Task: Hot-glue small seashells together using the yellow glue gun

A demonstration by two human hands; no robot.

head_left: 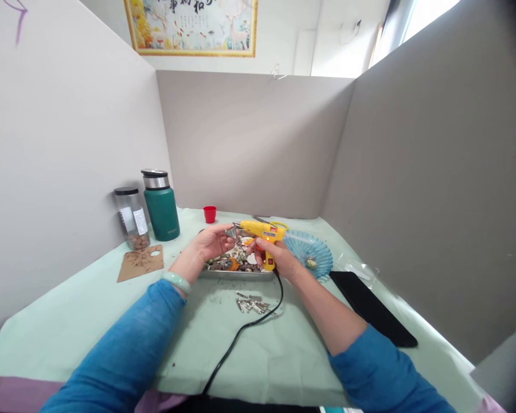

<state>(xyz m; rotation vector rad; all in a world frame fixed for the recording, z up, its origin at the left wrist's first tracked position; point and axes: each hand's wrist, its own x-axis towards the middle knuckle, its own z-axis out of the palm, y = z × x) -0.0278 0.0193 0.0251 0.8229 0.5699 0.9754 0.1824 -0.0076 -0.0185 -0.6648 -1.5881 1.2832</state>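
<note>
Closed in by grey panels (253,143), at a surface spread with a pale green cloth (206,338). Gripping a yellow glue gun (261,230) in the right hand (281,257), clasped round the handle and aimed leftward. Pinching a small grey piece (231,233) in the left hand (212,242), right at the gun's nozzle (237,224); cannot tell whether touching it. Holding both above a metal tray (236,275) full of mixed pieces (223,265) in brown, white and orange. Trailing a black cable (241,330) down across the cloth, past a loose heap of silvery sticks (253,304). Working near a blue ribbed plate (324,250) and a black slab (372,310), both right of the tray. Facing a red cup (210,215) at the back. Further left, well apart from the glue gun, set with a green bottle (161,212) beside a dark-lidded clear jar (129,213) and, in front of these, a brown board (131,268) strewn with dark crumbs (145,260)
</note>
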